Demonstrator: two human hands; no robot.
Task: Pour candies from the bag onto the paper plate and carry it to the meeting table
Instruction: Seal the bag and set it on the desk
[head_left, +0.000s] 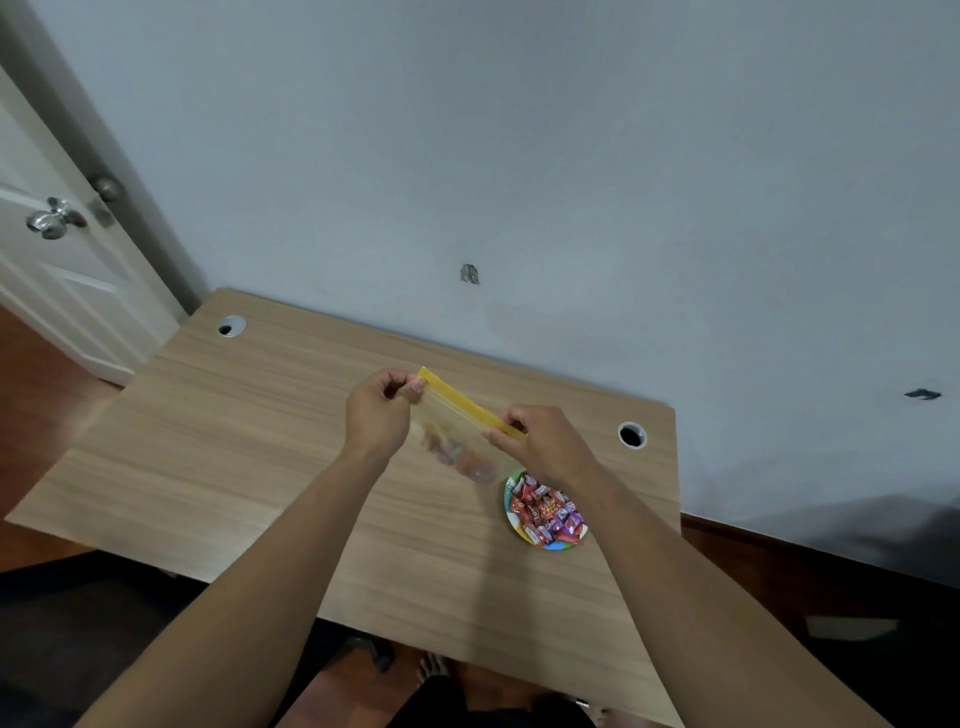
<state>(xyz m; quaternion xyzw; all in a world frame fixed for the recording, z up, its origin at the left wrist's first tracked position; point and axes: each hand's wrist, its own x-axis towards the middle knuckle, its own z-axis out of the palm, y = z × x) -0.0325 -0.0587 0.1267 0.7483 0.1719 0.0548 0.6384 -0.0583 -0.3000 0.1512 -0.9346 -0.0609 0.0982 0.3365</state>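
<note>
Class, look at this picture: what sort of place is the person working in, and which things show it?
Probably a plain office or study room: a wooden desk with round cable holes stands against a bare wall, beside a white door with a metal knob.

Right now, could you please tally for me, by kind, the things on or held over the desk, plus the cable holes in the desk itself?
Zip bag, held between the left hand and right hand: 1
Paper plate heaped with candies, too many to count: 1
Cable holes: 2
Total: 4
</note>
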